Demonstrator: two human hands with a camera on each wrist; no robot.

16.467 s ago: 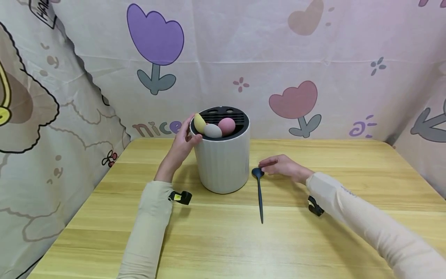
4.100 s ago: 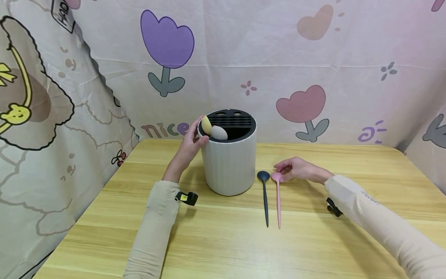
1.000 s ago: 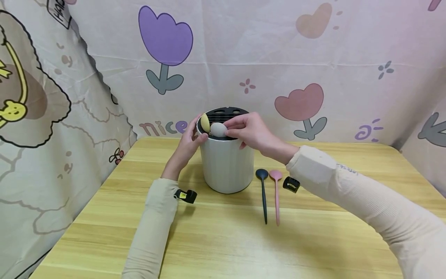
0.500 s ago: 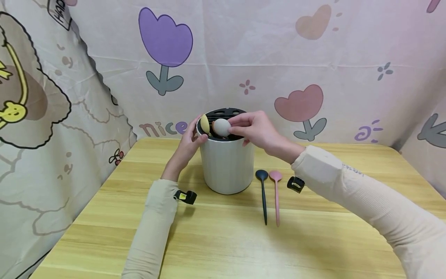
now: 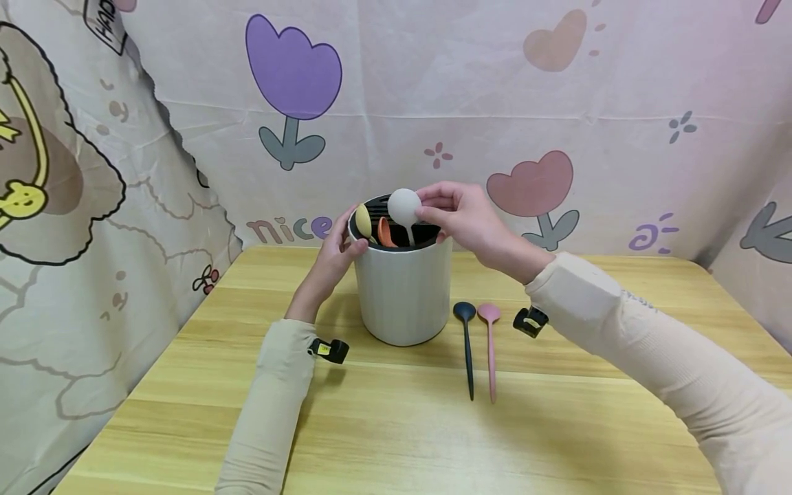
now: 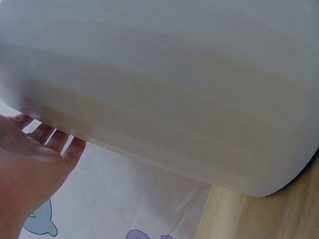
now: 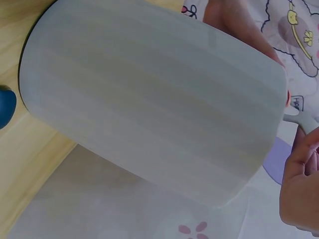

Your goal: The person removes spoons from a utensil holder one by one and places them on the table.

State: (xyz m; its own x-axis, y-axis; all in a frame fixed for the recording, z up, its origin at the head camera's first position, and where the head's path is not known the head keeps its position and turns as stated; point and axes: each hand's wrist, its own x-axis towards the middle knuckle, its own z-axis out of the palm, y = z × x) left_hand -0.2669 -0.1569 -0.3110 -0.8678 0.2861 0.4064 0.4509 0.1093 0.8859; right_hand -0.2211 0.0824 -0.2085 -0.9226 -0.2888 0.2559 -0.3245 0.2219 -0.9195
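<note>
A white ribbed utensil holder (image 5: 405,295) with a black slotted top stands on the table. My left hand (image 5: 331,258) grips its upper left side, thumb in front; the left wrist view shows those fingers (image 6: 70,149) against the wall. My right hand (image 5: 473,220) pinches a light grey spoon (image 5: 404,206) by its bowl, raised above the opening, its handle running down into the holder. In the right wrist view the grey spoon (image 7: 303,119) shows just past the rim. A yellow spoon (image 5: 363,220) and an orange spoon (image 5: 386,232) stand inside, their lower parts hidden.
To the right of the holder a dark blue spoon (image 5: 465,313) and a pink spoon (image 5: 489,314) lie side by side on the wooden table (image 5: 396,426), bowls toward the back. A printed cloth (image 5: 396,82) hangs behind the table.
The pink spoon went from the holder to the table beside the dark blue one. Since then my right hand has taken the grey spoon and raised it, uncovering the orange spoon.
</note>
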